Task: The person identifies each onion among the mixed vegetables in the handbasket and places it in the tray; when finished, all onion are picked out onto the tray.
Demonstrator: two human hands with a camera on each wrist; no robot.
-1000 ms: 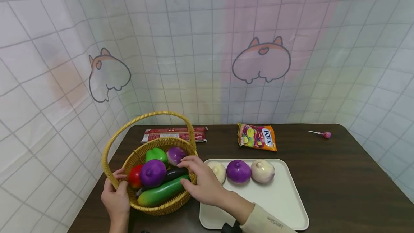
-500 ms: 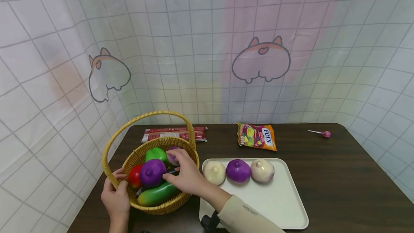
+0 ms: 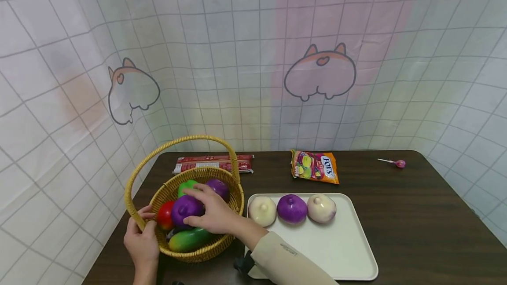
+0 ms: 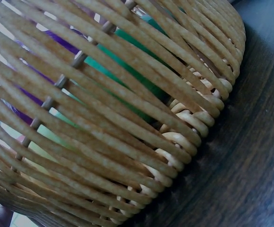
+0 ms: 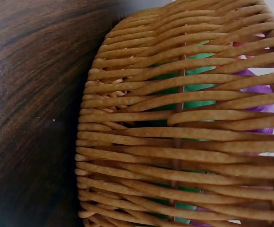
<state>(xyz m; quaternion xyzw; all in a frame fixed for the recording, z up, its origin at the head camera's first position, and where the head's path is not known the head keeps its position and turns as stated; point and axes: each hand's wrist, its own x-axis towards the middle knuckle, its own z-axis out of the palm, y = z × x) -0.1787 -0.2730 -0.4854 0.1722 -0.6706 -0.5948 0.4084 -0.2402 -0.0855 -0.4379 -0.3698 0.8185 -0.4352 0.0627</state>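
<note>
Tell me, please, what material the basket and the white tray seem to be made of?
The basket looks woven from tan wicker or rattan strands; the wrist views show the round strands crossing. The tray seems smooth matte plastic, cream-white with rounded corners, though the material cannot be confirmed.

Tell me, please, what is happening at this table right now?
A person is working at a wicker basket of toy vegetables on a dark table. The left hand holds the basket's rim, while the right hand reaches inside, its fingers resting on a purple onion. Beside the basket, a white tray carries three onions in a row: a cream one, a purple one and a pale one.
</note>
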